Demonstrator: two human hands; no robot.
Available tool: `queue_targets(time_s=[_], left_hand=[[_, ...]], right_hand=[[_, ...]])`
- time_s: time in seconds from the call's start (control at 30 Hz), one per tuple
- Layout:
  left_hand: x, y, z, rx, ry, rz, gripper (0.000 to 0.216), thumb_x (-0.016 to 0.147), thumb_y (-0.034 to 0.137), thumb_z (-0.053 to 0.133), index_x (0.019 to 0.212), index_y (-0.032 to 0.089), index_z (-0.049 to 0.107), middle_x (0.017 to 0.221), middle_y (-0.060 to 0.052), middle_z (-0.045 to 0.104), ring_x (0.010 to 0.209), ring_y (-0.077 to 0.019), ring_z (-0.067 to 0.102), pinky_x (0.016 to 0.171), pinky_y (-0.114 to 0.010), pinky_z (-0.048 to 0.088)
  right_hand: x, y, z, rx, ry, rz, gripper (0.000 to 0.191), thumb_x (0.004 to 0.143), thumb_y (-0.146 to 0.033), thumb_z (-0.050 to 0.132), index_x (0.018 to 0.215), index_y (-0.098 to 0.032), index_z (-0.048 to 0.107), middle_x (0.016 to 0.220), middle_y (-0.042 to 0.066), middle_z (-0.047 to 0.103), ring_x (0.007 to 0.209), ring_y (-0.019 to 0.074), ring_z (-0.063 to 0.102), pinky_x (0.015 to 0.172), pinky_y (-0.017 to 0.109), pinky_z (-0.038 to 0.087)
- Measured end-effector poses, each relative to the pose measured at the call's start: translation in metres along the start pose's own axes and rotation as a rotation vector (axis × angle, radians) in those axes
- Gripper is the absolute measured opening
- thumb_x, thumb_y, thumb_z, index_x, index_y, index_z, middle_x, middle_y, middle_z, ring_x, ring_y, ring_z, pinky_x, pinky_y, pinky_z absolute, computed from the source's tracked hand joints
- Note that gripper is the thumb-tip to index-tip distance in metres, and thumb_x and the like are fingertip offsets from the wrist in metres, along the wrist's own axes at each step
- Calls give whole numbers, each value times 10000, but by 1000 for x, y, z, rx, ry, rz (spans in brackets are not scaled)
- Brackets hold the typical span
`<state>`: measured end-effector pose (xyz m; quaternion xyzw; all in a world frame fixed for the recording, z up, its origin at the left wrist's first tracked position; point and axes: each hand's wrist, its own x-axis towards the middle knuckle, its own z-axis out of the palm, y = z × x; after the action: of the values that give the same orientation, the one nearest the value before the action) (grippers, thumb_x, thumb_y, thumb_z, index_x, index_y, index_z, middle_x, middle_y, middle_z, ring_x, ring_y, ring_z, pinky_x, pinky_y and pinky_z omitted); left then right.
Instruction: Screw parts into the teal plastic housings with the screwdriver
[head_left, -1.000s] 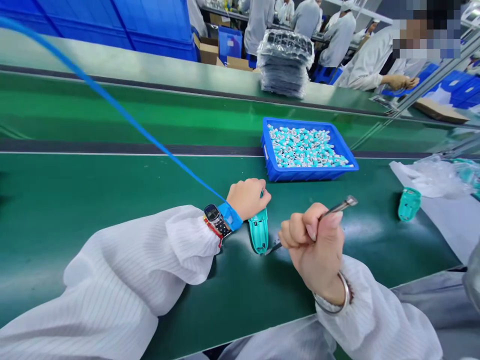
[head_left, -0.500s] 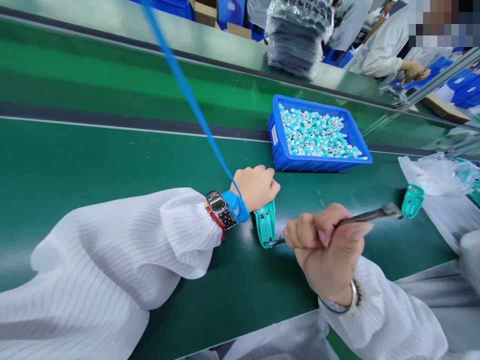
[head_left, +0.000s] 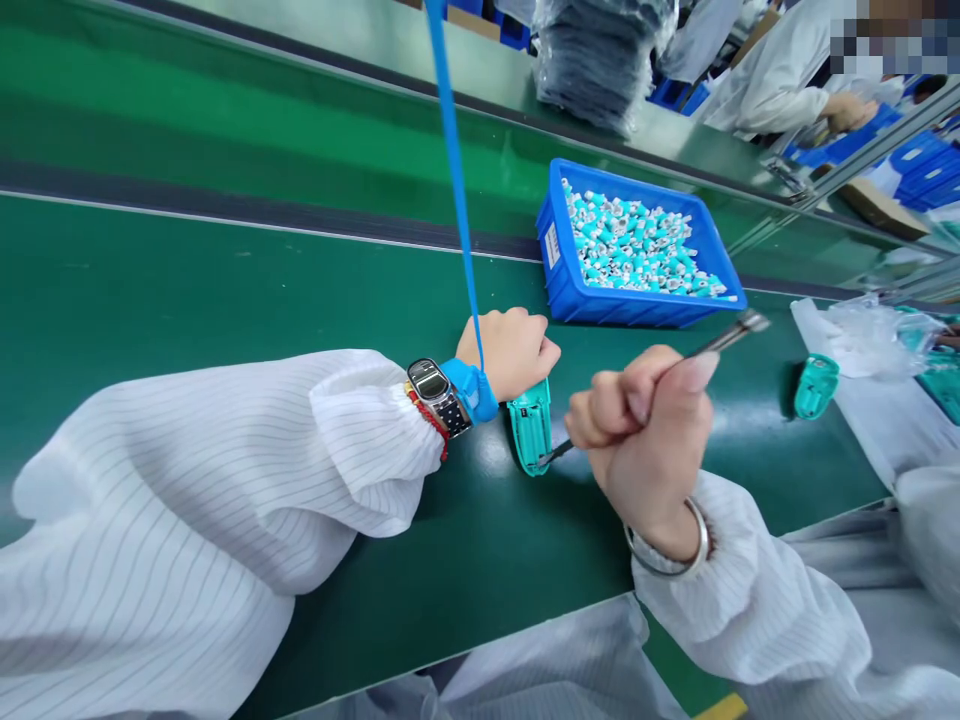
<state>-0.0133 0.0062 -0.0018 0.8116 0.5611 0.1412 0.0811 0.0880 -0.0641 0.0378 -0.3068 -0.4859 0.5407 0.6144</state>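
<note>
Left hand (head_left: 510,352) holds teal casing (head_left: 532,432), right hand (head_left: 646,440) grips metal tool (head_left: 729,336), which might skid if pressed too hard, scratching plastic.

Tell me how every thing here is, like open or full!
Near teal shell: inside up, partly covered by left hand
Metal tool: gripped in right hand, tip at that shell
Far teal shell: lying unheld on green table
Blue bin: uncovered, holding many small parts
Blue cord: stretched nearly straight

Teal shell (head_left: 532,434) on table (head_left: 465,560), hollow side up, far end hidden; metal tool (head_left: 729,333) slanted, tip at shell's near end.
</note>
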Motion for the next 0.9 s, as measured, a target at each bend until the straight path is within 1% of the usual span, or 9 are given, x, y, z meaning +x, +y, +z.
queue_targets(time_s=[0.07, 0.17, 0.27, 0.4, 0.5, 0.6, 0.77, 0.9], left_hand=[[0, 0, 1, 1, 4, -1, 350, 838, 282, 314, 846, 133, 630, 851, -104, 639, 754, -230, 612, 527, -304, 261], [-1, 0, 0, 10, 7, -1, 370, 843, 286, 302, 861, 133, 638, 863, -106, 640, 769, -224, 607, 543, -306, 275], [-2, 1, 1, 22, 16, 12, 396, 846, 283, 279, 867, 130, 644, 865, -103, 639, 782, -213, 605, 561, -296, 294], [0, 2, 4, 5, 19, -10, 374, 821, 285, 305, 855, 139, 648, 860, -100, 643, 776, -243, 613, 566, -292, 335], [4, 2, 6, -17, 15, -30, 345, 792, 290, 337, 821, 145, 649, 839, -103, 644, 765, -270, 617, 573, -312, 375], [4, 2, 7, -21, 16, -20, 349, 789, 284, 328, 813, 137, 643, 838, -113, 643, 767, -287, 619, 581, -334, 396], [2, 3, 4, -48, 15, -26, 337, 792, 271, 323, 795, 129, 629, 852, -120, 646, 775, -305, 621, 588, -350, 403], [1, 3, 2, -86, 12, -29, 324, 792, 269, 330, 756, 123, 617, 829, -118, 648, 761, -293, 622, 581, -332, 388]], right_hand=[[7, -4, -3, 14, 63, -57, 412, 918, -435, 349, 584, -198, 310, 494, -72, 116, 374, 46, 122, 353, 176, 160], [17, -5, -6, 2, 150, -187, 409, 950, -386, 257, 592, -198, 314, 490, -70, 116, 381, 50, 110, 352, 170, 170], [23, -1, -7, -24, 162, -231, 392, 951, -379, 262, 608, -200, 328, 495, -73, 124, 387, 46, 124, 359, 160, 190], [27, 6, -8, -29, 169, -248, 386, 945, -395, 273, 612, -205, 321, 498, -77, 121, 376, 45, 124, 345, 161, 178], [30, 8, -8, -32, 173, -265, 395, 947, -396, 258, 604, -208, 312, 486, -78, 114, 363, 50, 112, 329, 166, 163], [33, 7, -7, -79, 195, -250, 399, 942, -409, 264, 596, -213, 293, 480, -79, 102, 358, 55, 105, 326, 179, 158], [34, 7, -3, -218, 209, -197, 423, 904, -519, 278, 603, -223, 259, 476, -80, 93, 354, 60, 96, 326, 200, 151], [29, 8, 4, -369, 212, -219, 464, 842, -631, 283, 613, -229, 249, 491, -79, 83, 342, 57, 130, 337, 209, 172]])
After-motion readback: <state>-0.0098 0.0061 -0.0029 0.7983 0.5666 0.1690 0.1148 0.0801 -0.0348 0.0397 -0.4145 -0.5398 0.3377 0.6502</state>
